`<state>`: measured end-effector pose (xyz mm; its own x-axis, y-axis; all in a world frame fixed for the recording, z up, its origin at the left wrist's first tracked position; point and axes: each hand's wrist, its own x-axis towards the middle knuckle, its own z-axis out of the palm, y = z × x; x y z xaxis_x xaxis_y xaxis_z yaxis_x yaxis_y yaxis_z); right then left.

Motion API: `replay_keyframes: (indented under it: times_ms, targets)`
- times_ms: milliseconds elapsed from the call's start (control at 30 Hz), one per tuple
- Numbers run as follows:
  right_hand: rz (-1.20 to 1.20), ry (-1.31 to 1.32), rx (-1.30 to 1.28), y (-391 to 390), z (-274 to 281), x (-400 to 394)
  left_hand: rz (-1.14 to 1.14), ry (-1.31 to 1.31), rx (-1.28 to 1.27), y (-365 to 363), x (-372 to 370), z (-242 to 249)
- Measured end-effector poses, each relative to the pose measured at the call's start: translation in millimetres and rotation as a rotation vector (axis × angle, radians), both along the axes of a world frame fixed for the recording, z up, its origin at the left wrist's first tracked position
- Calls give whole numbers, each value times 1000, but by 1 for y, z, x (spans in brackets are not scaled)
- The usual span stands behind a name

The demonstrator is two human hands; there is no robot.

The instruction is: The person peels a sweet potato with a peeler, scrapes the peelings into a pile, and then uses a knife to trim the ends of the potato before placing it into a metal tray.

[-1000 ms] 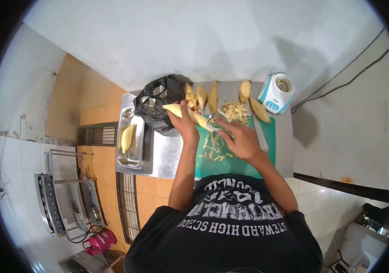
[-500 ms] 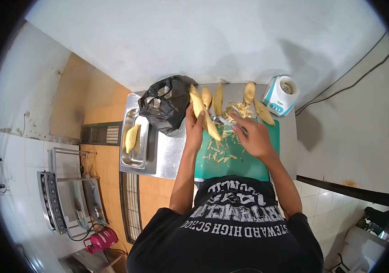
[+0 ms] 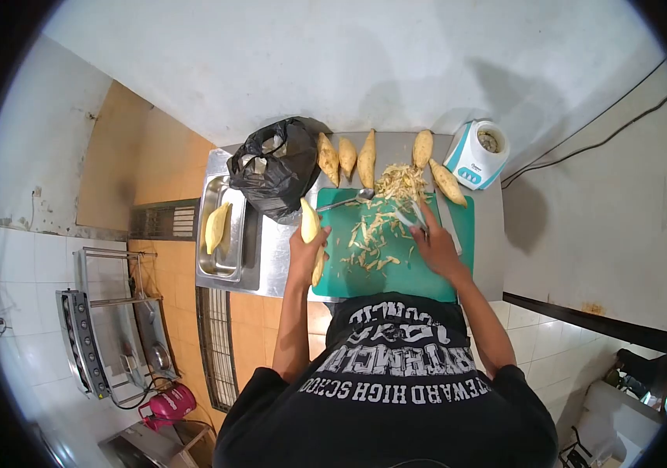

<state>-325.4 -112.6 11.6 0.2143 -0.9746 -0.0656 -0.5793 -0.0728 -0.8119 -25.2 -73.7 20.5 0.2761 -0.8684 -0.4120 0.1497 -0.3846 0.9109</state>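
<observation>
The left hand [image 3: 300,248] grips a root [image 3: 310,221], the right hand [image 3: 441,251] a peeler [image 3: 404,218], seemingly with the board [image 3: 341,279] between to catch peelings [image 3: 399,185].

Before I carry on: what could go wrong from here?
The right hand might brush the knife lying close beside it. The peeled root may be slick and could slip from the left hand at the cutting board's edge. Peelings, heaped near the board's far edge, might scatter.

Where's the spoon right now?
In the head view, the spoon lies at the far left corner of the green cutting board, just left of the heaped peelings.
</observation>
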Motion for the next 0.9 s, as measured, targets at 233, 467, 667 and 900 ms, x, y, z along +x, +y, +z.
replay_keyframes:
  times_ms: [233,467,667,900]
  targets:
    - [-208,-358,-108,31,-41,5,-126,81,77,10,-45,-21]
    - [-292,-500,169,41,-70,-2,-117,71,99,17,-46,-37]
    - [-352,-619,349,42,-70,-2,-14,108,58,15,-33,-38]
    - [-334,-604,326,16,-54,7,-56,208,41,-5,-62,-37]
